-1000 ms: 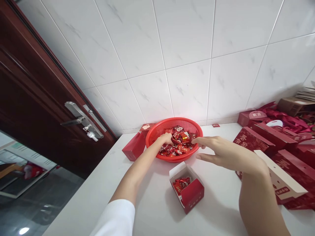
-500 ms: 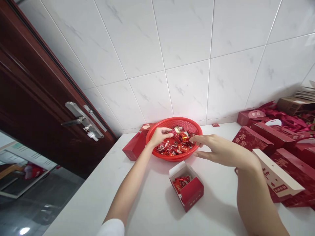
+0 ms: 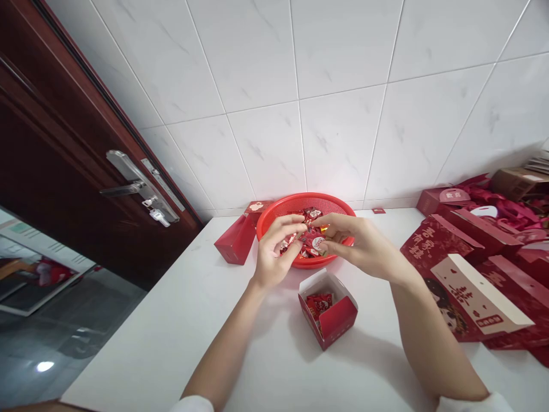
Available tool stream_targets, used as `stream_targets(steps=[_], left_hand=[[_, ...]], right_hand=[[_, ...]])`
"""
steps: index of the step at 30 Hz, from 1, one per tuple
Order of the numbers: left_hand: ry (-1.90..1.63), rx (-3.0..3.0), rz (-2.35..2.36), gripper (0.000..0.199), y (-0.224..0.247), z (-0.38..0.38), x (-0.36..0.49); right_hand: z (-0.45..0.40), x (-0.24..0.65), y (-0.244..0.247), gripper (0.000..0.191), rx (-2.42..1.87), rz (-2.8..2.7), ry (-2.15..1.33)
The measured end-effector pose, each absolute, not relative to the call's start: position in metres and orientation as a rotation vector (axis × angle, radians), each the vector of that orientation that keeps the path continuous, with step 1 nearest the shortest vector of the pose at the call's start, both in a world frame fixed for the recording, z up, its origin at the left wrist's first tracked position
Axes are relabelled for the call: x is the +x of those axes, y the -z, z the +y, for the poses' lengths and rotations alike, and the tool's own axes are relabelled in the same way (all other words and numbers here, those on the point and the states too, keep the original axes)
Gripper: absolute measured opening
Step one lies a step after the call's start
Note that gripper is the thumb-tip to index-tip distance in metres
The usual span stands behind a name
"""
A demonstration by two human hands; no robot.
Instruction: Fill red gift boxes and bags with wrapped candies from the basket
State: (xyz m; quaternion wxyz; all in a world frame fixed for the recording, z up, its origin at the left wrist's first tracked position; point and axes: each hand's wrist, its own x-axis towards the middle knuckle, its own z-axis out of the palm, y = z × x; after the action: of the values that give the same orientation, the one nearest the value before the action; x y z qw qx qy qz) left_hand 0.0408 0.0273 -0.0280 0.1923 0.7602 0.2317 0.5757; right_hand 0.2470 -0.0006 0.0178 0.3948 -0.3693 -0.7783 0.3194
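Left hand (image 3: 273,257) and right hand (image 3: 359,245) close together, both loosely curled

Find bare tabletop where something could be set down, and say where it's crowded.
Bare tabletop lies left of the left forearm, and between that forearm and the open box. Crowded: the right side, with red cartons, and the basket of sweets, beneath left hand and right hand.

A dark wooden door (image 3: 51,131) seen at left, fitted with a metal handle (image 3: 122,190), keys (image 3: 158,216) hung just beside it, a white tiled wall (image 3: 266,143) veined with grey, a brown cardboard box (image 3: 518,182) set at far right, a shiny floor (image 3: 107,326) glimpsed at lower left
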Motion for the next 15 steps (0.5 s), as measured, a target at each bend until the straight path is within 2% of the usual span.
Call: stream_targets(steps=[4,9,15], left_hand=[[-1.436,1.857,0.69,0.034,0.031,0.023,0.035],[-1.106,1.942,0.83,0.038,0.023,0.014,0.026],[-0.581,2.223,1.038,0.013,0.01,0.008,0.012]], right_hand=[[0.0,0.251,-0.018,0.022,-0.914,-1.935,-0.811],[-0.003,0.259,-0.021,0.015,-0.937,-2.032,-0.711],[-0.002,0.257,-0.018,0.026,-0.852,-2.53,-0.789]])
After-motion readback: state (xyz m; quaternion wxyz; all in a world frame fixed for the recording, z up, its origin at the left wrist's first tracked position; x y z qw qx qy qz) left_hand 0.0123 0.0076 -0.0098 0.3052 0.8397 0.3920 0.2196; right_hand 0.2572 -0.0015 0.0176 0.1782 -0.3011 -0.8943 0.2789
